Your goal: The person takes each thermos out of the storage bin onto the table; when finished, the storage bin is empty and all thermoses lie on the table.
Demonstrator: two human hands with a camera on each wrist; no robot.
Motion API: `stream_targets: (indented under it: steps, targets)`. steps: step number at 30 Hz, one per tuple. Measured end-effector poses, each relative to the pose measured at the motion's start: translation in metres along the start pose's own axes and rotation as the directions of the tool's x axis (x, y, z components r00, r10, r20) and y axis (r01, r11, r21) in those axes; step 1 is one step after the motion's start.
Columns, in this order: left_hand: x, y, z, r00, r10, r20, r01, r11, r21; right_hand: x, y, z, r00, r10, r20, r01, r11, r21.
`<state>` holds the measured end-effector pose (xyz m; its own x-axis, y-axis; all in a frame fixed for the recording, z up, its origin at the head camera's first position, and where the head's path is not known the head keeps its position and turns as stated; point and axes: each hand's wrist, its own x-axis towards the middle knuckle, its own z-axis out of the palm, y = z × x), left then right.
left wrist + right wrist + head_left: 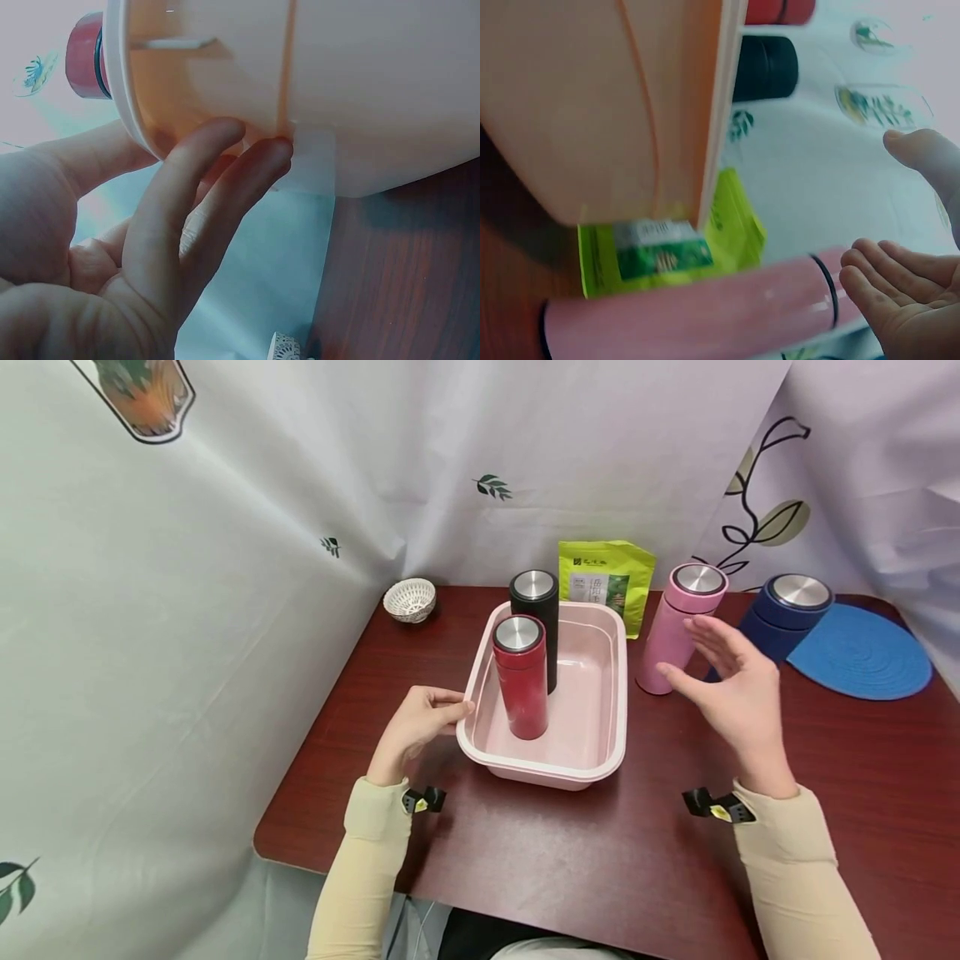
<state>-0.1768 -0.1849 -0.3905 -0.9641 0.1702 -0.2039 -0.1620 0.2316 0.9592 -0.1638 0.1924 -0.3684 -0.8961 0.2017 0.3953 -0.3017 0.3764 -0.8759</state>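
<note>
The likeliest trouble lies between the right hand (731, 689) and the pink bottle (667, 639), which stands upright near the desk's (540, 852) back edge, to the right of the pink basin (542, 770). That hand is spread, thumb well apart from its fingers, with nothing in it; whether a fingertip touches the bottle I cannot tell. A nudge high up, near the cap, could tip so tall a shape, perhaps into the green packet (636, 585) by the back edge, and the blue bottle (783, 620), close behind the hand towards the back right corner, might catch a knuckle. The left hand (423, 722) pinches the basin's rim on the side facing the desk's left edge; a tug there could topple the red bottle (525, 693) and black bottle (545, 610), both upright inside, as nothing appears to brace them
</note>
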Motion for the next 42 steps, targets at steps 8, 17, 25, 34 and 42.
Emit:
stream_targets:
  steps: [8,17,25,34,42]
  targets:
    - [-0.001,0.002,0.001,1.0,-0.002,-0.003,0.002,1.0,-0.007,-0.003,-0.005,0.03,0.993,-0.033,0.116,0.026,0.998,0.063]
    - [0.001,-0.001,0.001,1.0,0.009,0.009,-0.009,1.0,-0.003,-0.009,-0.007,0.056,0.966,-0.071,0.248,0.046,0.993,0.106]
    - [0.001,0.0,0.0,1.0,0.005,0.01,-0.005,1.0,-0.005,-0.009,-0.012,0.069,0.943,-0.04,0.332,0.013,0.996,0.084]
    - [0.0,0.001,-0.001,1.0,0.002,0.013,-0.002,1.0,-0.011,-0.004,-0.016,0.086,0.902,-0.035,0.43,-0.004,0.996,0.088]
    - [0.0,0.002,0.0,1.0,0.008,0.026,-0.007,1.0,-0.021,0.0,-0.017,0.1,0.864,-0.002,0.503,-0.026,0.999,0.048]
